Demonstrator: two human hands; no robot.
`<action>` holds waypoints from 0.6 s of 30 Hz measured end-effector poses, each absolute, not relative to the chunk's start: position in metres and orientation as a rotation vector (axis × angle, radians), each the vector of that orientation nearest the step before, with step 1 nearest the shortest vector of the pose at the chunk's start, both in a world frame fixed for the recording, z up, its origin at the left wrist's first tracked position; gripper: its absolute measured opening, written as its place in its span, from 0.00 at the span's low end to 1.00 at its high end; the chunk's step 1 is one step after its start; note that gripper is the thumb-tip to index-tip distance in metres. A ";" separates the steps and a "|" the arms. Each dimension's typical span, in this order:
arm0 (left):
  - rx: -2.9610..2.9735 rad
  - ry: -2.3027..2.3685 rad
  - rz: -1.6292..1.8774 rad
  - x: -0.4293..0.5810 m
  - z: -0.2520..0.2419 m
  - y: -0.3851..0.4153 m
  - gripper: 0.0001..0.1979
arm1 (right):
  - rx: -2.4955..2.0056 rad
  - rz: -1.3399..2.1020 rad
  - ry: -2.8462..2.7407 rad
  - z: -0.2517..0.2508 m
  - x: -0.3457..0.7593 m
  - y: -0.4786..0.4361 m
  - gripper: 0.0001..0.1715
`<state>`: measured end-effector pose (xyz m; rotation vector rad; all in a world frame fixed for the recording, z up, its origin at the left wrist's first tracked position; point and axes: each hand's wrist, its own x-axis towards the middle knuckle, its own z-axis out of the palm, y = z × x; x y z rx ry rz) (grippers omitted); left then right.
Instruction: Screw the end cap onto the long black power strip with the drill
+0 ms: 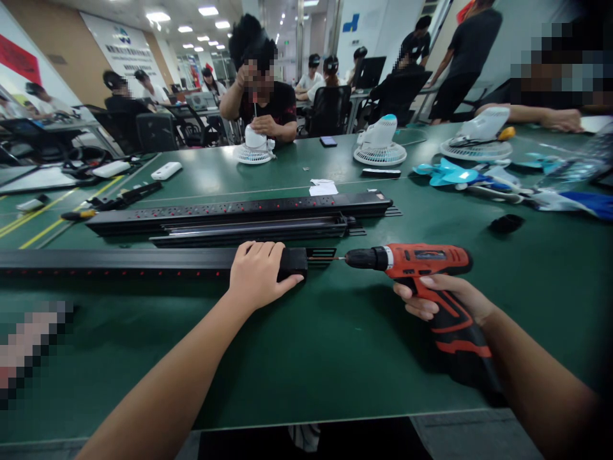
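"Black bar, 1 piece: where is it shelved?"

"On the green tabletop, roughly parallel to its front edge. Red dots along the near side; left end runs out of view. Slotted tab projects from the right end."

"Left hand?"

"Clasped over the bar close to its right end, fingers across the top, thumb along the near side."

"Right hand?"

"Wrapped round the handle of 1 red-and-black drill, bit aimed at that end. Whether the tip touches cannot be told."

"Stock behind?"

"Dark rails, then 1 second bar, red-dotted on top. Toward the tabletop's far edge, 3 white fan units; 1 is held by a person seated there. Blue fan blades lie toward the far right corner."
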<state>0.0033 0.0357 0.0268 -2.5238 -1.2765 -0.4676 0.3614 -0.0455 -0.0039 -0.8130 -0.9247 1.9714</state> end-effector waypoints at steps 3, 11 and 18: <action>-2.524 -1.274 -0.472 0.003 0.027 0.036 0.29 | -0.834 1.958 -0.918 -0.006 0.362 -0.045 0.15; -2.518 -1.266 -0.486 0.003 0.025 0.036 0.28 | -0.843 1.962 -0.903 -0.007 0.364 -0.046 0.15; -2.528 -1.270 -0.476 0.002 0.025 0.036 0.28 | -0.809 1.977 -0.898 -0.004 0.361 -0.046 0.15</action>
